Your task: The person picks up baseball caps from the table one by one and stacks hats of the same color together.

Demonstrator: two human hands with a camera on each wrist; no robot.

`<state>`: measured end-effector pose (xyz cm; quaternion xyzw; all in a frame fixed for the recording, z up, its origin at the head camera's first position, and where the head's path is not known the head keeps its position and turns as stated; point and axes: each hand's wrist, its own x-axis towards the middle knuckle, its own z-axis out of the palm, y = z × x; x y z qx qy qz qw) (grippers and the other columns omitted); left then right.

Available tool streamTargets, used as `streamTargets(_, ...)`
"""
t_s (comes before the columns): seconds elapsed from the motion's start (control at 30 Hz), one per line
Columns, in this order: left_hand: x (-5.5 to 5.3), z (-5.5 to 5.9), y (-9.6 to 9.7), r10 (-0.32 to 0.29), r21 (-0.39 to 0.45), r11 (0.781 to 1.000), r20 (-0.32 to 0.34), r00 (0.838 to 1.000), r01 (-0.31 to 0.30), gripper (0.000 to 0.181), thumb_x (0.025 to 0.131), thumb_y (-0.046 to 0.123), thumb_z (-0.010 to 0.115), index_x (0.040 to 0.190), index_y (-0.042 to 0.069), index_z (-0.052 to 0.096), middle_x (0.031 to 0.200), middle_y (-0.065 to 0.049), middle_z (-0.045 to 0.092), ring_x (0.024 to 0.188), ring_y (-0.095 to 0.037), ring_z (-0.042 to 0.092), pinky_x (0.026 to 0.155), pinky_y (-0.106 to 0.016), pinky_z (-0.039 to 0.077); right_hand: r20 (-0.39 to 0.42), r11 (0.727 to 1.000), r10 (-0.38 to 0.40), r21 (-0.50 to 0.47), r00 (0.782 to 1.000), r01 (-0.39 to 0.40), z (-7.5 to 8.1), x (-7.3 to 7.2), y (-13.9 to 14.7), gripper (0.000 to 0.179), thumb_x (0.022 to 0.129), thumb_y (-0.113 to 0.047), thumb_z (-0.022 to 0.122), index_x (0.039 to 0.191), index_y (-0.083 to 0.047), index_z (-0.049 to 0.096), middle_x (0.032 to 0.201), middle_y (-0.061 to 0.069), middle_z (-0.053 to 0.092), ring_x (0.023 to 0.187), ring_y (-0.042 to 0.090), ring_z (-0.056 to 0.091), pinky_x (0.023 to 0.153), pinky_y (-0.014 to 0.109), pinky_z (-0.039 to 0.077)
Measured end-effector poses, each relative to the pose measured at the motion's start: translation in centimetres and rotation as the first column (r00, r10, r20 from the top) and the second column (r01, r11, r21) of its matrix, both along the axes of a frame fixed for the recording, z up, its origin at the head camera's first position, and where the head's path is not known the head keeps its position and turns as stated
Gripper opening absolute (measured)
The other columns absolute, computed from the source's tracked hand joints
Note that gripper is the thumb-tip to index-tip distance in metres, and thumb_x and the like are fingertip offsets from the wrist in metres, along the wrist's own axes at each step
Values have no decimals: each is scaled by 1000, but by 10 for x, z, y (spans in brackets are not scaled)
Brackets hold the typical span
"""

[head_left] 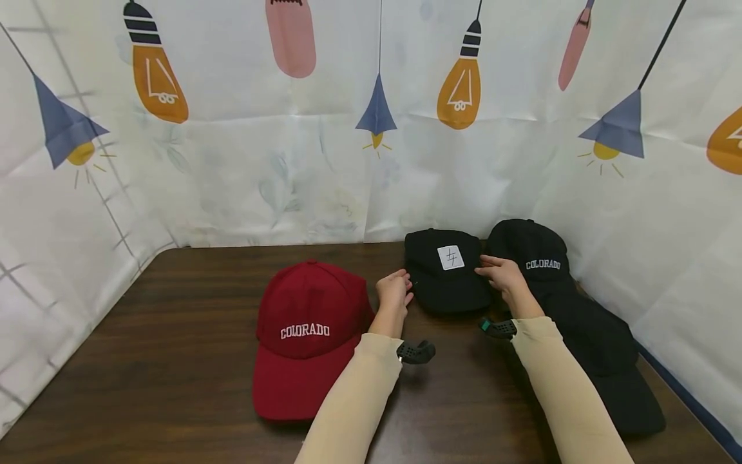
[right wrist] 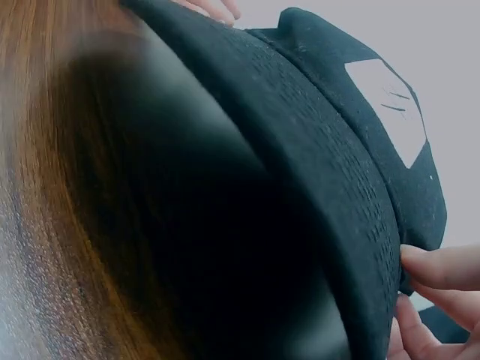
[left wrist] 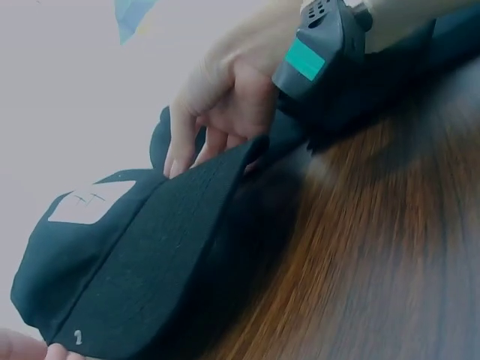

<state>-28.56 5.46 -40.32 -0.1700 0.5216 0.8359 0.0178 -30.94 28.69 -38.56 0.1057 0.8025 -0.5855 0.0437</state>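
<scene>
A black cap with a white patch on its crown is between the two hands at the back of the table. My left hand pinches its left side, with only the fingertips showing at the corner of the left wrist view. At the right side my right hand pinches the cap where brim and crown meet, thumb on top. Over the wood the brim appears raised, a dark shadow beneath it.
Left of my left forearm lies a red cap lettered COLORADO. A black COLORADO cap and another black cap overlap along the right side. Behind the brown table hangs a white printed curtain.
</scene>
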Motion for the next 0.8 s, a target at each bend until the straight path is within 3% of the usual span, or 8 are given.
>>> streamTargets(0.37, 8, 3, 5, 91, 59, 994, -7, 996, -91, 41, 96, -15, 47, 131, -6, 66, 126, -20, 65, 107, -30, 62, 104, -48, 48, -16, 995, 27, -97, 1000, -28, 7, 7, 2, 60, 104, -4, 55, 158, 1, 30, 163, 23, 29, 146, 36, 31, 115, 47, 31)
streamTargets(0.57, 16, 8, 3, 86, 68, 994, -13, 996, -85, 43, 93, -17, 52, 130, -4, 68, 121, -17, 65, 94, -22, 61, 103, -47, 48, -15, 988, 57, -145, 998, -59, 9, 13, 5, 61, 105, -4, 54, 160, 0, 27, 164, 22, 26, 145, 33, 33, 112, 40, 37)
streamTargets(0.73, 26, 14, 2, 81, 86, 993, -23, 996, -78, 43, 93, -17, 53, 132, -3, 66, 122, -16, 64, 99, -25, 60, 105, -48, 47, -27, 984, 107, -138, 994, -110, 16, 22, 7, 63, 105, -6, 55, 160, -1, 25, 165, 23, 23, 141, 29, 35, 94, 25, 45)
streamTargets(0.8, 31, 16, 1, 78, 96, 993, -25, 997, -76, 43, 94, -16, 52, 133, -3, 66, 124, -17, 63, 105, -28, 60, 105, -48, 46, -33, 983, 126, -133, 991, -130, 20, 26, 7, 64, 105, -7, 55, 161, -1, 23, 165, 24, 21, 143, 31, 33, 95, 27, 44)
